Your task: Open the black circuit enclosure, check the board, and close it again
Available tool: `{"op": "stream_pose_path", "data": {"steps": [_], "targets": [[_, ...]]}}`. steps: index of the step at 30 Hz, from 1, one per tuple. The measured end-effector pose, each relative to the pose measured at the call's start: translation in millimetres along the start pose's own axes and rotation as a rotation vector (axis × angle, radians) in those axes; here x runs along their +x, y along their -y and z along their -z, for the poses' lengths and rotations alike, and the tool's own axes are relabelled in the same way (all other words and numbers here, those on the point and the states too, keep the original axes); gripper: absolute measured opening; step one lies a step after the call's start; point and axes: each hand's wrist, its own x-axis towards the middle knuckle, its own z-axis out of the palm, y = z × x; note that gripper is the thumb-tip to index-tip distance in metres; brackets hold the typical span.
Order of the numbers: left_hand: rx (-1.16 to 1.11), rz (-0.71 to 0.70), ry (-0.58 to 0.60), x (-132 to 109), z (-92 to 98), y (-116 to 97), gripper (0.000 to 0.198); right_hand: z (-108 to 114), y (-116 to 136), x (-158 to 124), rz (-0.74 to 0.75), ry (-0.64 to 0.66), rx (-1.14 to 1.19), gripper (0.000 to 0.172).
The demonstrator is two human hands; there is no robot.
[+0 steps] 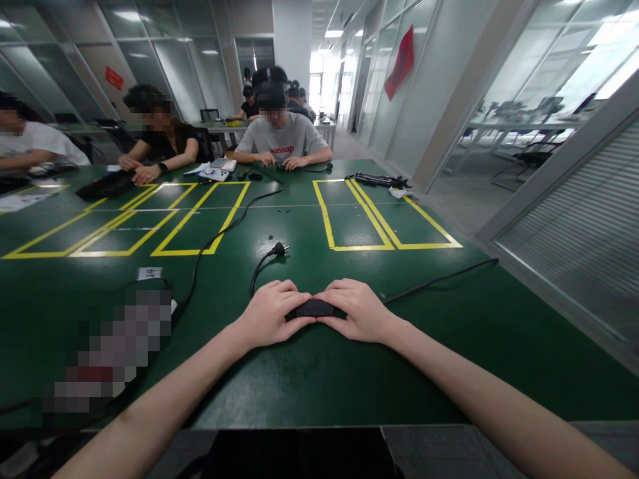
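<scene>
A black power adapter [314,309] lies between my two hands, low over the green table top [279,379]. My left hand [269,313] grips its left end, thumb on the near side and fingers curled over the far side. The right end is held the same way by my right hand [357,310], and the thumbs nearly meet. Beyond my left hand a black cord with a two-pin plug [279,249] rises from behind the fingers. A thin black cable [439,283] runs from beside my right hand toward the table's right edge. Both ends of the adapter are covered by my hands.
To the left lies a blurred-out long object [117,346] beside a black cable [200,259] that crosses the table. Yellow tape [362,249] marks rectangles farther back. A black folded item [377,179] lies at the far right. Several people sit across the table.
</scene>
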Motion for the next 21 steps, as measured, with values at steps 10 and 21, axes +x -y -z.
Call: {"op": "stream_pose_path", "data": {"steps": [10, 21], "targets": [[0.08, -0.019, 0.017, -1, -2.2, 1, 0.045, 7, -2, -6, -0.171, 0.093, 0.229, 0.028], [0.089, -0.084, 0.058, -1, -8.3, -1, 0.036, 10, 7, 1, -0.571, 0.258, 0.792, 0.037]]}}
